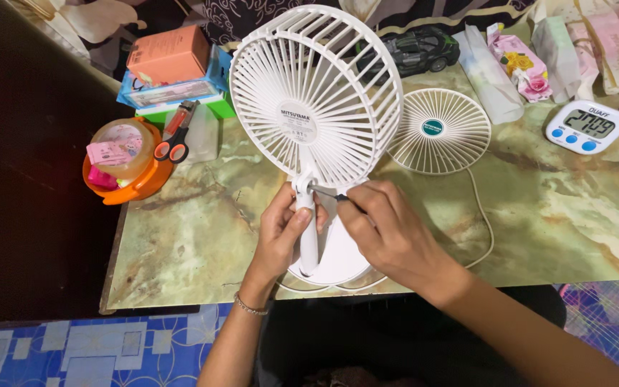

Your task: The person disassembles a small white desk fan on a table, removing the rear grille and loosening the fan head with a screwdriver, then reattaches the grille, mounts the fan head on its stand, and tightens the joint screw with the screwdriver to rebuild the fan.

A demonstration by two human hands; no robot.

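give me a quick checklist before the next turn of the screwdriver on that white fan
1. Left hand steadying the fan's neck: ok.
2. Right hand gripping the screwdriver: ok.
3. Tip seated in the screw at the hinge: cannot tell, too small.
4. Fan base flat on the table: ok.
5. Loose grille lying apart from the fan: ok.
6. White cord unplugged: cannot tell, its end is hidden.

— What do we have at our far left on the green marbled tabletop (pixel 553 215)?

— We see a round orange plastic tub (pixel 125 179) with red-handled scissors (pixel 175 136) just beside it, and an orange cardboard box (pixel 170 54) on stacked boxes behind.

— And to our right?

— We see a loose white round grille (pixel 440 131), a black toy car (pixel 415 49) behind it, and a white digital timer with blue buttons (pixel 586 126).
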